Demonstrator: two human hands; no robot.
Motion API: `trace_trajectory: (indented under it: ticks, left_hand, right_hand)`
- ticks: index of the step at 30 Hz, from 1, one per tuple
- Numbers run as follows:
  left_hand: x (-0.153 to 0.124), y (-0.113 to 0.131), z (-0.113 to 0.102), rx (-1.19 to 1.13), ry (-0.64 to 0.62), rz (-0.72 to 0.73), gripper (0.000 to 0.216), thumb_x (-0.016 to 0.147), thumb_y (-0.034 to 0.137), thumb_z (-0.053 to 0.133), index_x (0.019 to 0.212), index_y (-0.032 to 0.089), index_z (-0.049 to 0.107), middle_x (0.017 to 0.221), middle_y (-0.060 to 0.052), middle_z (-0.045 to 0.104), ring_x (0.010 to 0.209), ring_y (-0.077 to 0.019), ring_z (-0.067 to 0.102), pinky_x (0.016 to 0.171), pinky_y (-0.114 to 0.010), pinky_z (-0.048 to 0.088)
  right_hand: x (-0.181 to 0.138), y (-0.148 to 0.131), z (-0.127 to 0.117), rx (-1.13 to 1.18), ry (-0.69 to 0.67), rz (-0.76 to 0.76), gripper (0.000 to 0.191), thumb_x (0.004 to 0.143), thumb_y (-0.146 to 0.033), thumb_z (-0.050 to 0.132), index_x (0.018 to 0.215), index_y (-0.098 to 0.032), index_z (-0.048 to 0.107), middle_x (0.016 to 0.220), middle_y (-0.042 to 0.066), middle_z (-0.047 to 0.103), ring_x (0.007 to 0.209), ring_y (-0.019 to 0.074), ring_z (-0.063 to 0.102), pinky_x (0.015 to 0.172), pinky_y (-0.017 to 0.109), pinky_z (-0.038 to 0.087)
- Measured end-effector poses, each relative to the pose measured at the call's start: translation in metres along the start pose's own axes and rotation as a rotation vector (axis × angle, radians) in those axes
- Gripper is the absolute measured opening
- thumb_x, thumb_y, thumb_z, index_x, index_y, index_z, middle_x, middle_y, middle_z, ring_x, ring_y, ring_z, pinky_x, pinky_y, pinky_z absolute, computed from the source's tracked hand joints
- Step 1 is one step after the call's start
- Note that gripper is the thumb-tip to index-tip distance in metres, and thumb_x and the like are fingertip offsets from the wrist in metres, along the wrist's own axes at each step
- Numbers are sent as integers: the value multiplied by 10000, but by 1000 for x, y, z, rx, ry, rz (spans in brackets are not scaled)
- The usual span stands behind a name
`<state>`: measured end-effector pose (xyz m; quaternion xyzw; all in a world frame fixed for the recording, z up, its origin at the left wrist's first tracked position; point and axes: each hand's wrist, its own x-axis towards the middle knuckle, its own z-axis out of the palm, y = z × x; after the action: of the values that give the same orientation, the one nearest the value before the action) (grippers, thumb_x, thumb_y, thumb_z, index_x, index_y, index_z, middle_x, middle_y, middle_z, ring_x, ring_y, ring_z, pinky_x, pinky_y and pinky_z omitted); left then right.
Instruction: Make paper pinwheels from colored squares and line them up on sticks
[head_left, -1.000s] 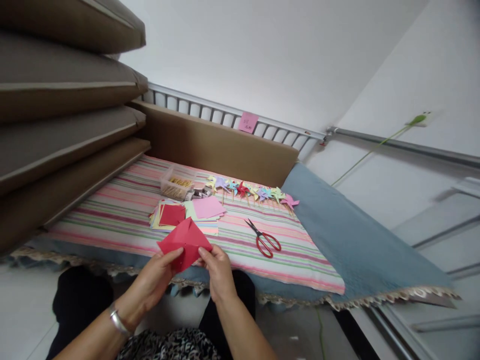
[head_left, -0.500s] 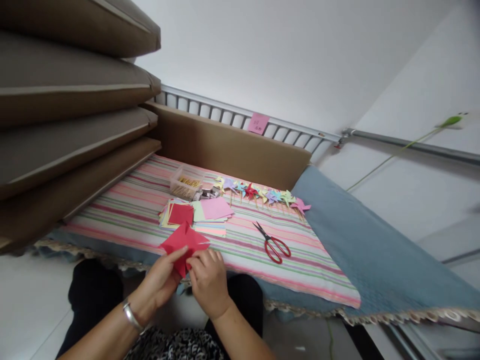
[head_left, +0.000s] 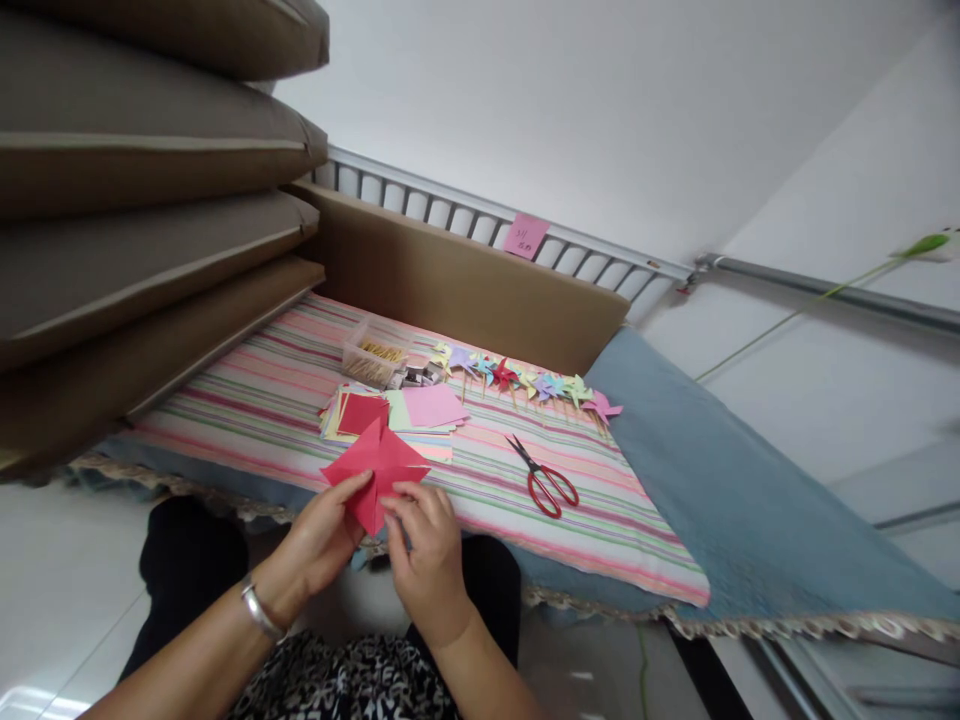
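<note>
A red paper square [head_left: 377, 462], creased and partly folded, is held just above the near edge of the striped cloth [head_left: 247, 390]. My left hand [head_left: 319, 545] pinches its lower left side. My right hand [head_left: 424, 555] grips its lower middle with thumb and fingers closed. A silver bracelet sits on my left wrist. Behind the paper lies a stack of coloured paper squares [head_left: 405, 412], red and pink on top.
Red-handled scissors [head_left: 546, 480] lie on the cloth to the right. A row of small paper pinwheels [head_left: 525, 382] and a clear box of sticks [head_left: 369, 355] sit further back. Brown cushions [head_left: 135, 200] are stacked at left, a cardboard panel [head_left: 457, 285] behind, a blue quilt [head_left: 712, 500] to the right.
My right hand slid from the paper's right edge to its lower middle, close against my left hand. The paper's flap folded inward. The camera view shifted slightly.
</note>
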<state>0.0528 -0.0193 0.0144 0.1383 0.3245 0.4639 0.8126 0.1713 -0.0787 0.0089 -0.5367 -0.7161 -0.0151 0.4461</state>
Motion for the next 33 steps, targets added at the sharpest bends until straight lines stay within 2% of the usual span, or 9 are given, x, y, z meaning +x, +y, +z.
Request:
trace_trajectory:
  ticks: [5,9,14,19,23,28,31,33]
  left_hand:
    - [-3,-1,2,-40,50,-11,142,828,60,495,835,87,634,691,-68,692,572,-134,640,556,-231,544]
    - [-4,-3,4,-39,51,-29,163,843,64,472,779,85,621,648,-59,670,527,-118,614,505,-215,525]
    - [-4,-7,5,-27,46,-40,158,826,52,492,749,84,626,625,-61,661,507,-116,595,455,-206,498]
    - [-2,-6,3,-42,43,16,151,802,34,520,726,92,637,628,-61,677,511,-120,606,476,-208,511]
    - [1,-2,-1,-2,53,45,122,792,34,532,771,84,641,669,-85,699,560,-152,641,546,-247,543]
    - [5,1,-4,57,47,24,130,771,49,575,881,77,638,730,-103,720,623,-188,677,606,-288,564]
    - [4,2,-2,60,62,11,129,775,49,569,885,75,633,721,-102,723,629,-188,683,616,-287,568]
    - [3,2,0,54,70,14,141,780,51,565,901,76,632,730,-100,726,637,-187,685,627,-291,569]
  right_hand:
    - [-2,1,9,-76,-41,-38,328,816,-50,471,1033,-225,645,1068,78,602,943,216,513,812,385,456]
    - [-6,2,10,-50,-59,-44,298,814,-64,490,1001,-227,655,1050,73,602,912,222,504,788,388,452]
    - [-6,2,10,-23,-24,-60,193,819,-98,524,876,-209,672,928,61,617,832,212,497,733,369,444]
    - [-6,3,10,-1,-40,-67,219,826,-86,503,897,-209,670,902,60,618,824,206,506,723,362,450]
    - [-7,8,5,9,-29,-52,302,821,-32,479,1005,-204,645,1001,76,609,898,206,514,784,373,464]
    - [-15,19,1,-41,23,-73,420,809,18,436,1104,-222,614,1242,103,509,1133,241,447,951,456,398]
    - [-17,26,1,69,49,28,382,827,-32,445,1097,-242,615,1254,97,503,1149,236,459,950,441,404]
    - [-17,32,2,251,127,258,289,837,-123,490,1082,-229,603,1197,98,545,1086,225,516,884,392,454]
